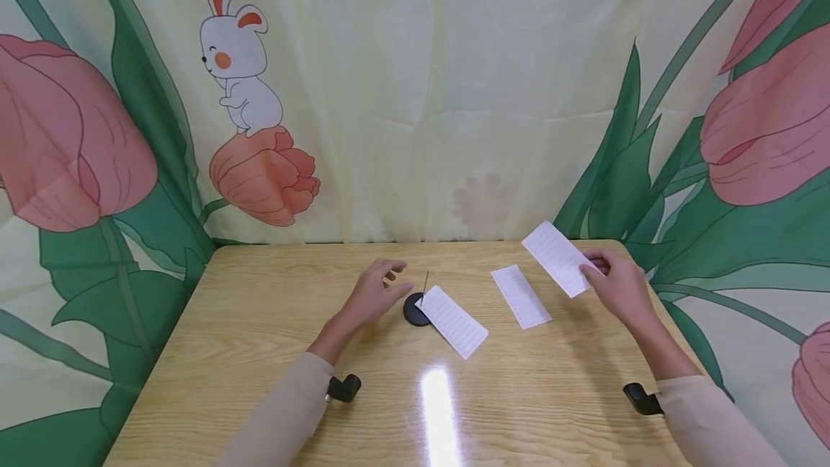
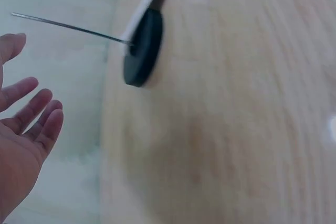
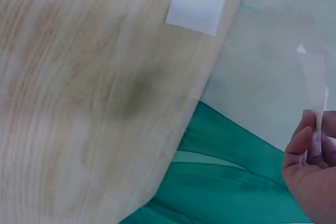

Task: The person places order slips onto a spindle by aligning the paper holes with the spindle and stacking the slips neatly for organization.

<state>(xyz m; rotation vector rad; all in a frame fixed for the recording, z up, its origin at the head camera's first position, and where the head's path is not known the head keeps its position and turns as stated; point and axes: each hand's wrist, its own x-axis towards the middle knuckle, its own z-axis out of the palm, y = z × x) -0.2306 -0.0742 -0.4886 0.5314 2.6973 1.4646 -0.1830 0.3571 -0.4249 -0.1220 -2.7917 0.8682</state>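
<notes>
A black round base [image 1: 413, 313] with a thin upright metal spike [image 2: 68, 26] stands mid-table, like a bill spike. One lined paper slip [image 1: 455, 324] lies with its upper corner over the base at the spike. To the left of the spike, my left hand [image 1: 375, 292] hovers with relaxed, slightly bent fingers and holds nothing. My right hand [image 1: 620, 288] pinches another lined paper slip [image 1: 556, 258] by its right end, raised above the table. In the right wrist view this slip [image 3: 314, 77] shows nearly edge-on between thumb and fingers. A third slip [image 1: 521, 296] lies flat between the hands.
The wooden table [image 1: 259, 337] ends at the back against a curtain [image 1: 402, 128] printed with tulips and a rabbit. Small black devices sit at the left wrist [image 1: 345, 388] and right wrist [image 1: 642, 400]. A bright light reflection falls on the front of the table.
</notes>
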